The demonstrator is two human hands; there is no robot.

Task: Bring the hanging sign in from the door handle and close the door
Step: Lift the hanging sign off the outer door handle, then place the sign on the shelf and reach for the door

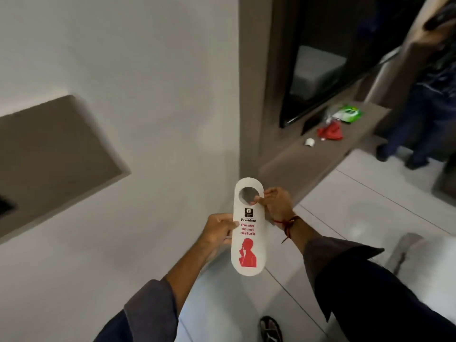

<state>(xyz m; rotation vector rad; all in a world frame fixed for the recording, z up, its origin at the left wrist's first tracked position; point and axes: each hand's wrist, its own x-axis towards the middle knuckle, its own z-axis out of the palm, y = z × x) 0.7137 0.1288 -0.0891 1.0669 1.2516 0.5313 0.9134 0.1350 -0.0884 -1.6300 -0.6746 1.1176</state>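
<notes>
A white "Please do not disturb" hanging sign, with red lettering, a red figure and a round hole at its top, is held upright in front of me. My left hand pinches its left edge at mid-height. My right hand grips its right edge just beside the hole; a red thread is tied round that wrist. No door or door handle is in view.
A white wall with a brown recessed panel is on the left. A brown shelf at right carries a red cloth, a green packet and a small white object. Another person's legs stand at far right on the tiled floor.
</notes>
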